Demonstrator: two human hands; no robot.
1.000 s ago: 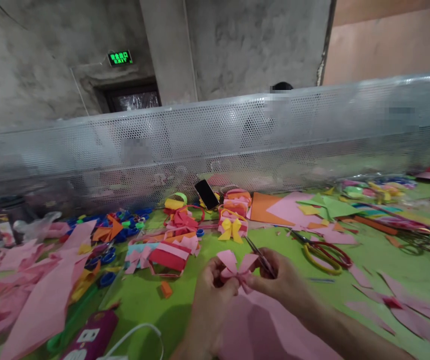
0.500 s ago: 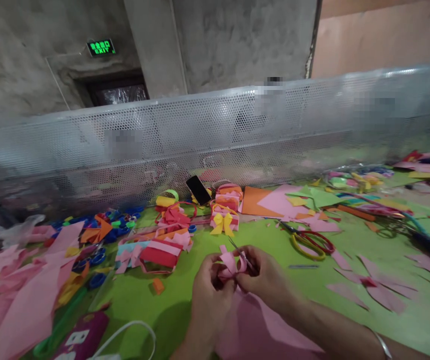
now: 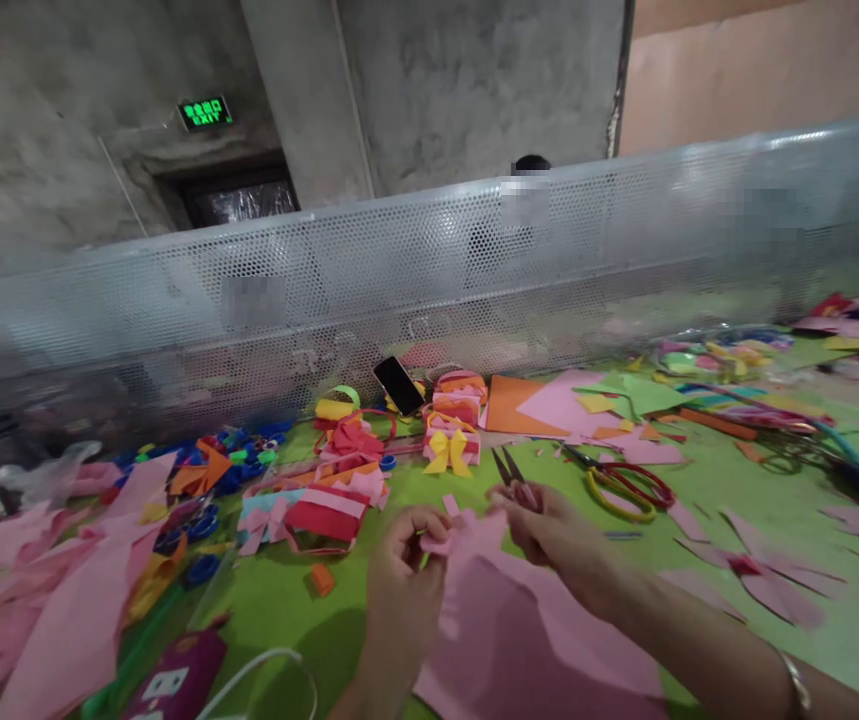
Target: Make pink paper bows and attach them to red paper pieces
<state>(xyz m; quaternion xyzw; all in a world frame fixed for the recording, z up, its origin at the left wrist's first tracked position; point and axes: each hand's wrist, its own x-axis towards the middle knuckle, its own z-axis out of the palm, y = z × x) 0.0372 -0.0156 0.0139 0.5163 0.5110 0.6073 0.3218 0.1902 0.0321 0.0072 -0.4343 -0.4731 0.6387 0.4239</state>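
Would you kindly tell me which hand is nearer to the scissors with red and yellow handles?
Right. The right hand is just to the left of those scissors, holding another pair. The left hand is farther left, holding pink paper.

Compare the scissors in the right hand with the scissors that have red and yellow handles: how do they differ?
The held scissors are up in the right hand, while the loose scissors lie on the green table.
Fingers largely cover the handles of the held scissors; the red and yellow loops of the loose scissors show plainly.
Both the held and loose scissors point their blades away from the person.
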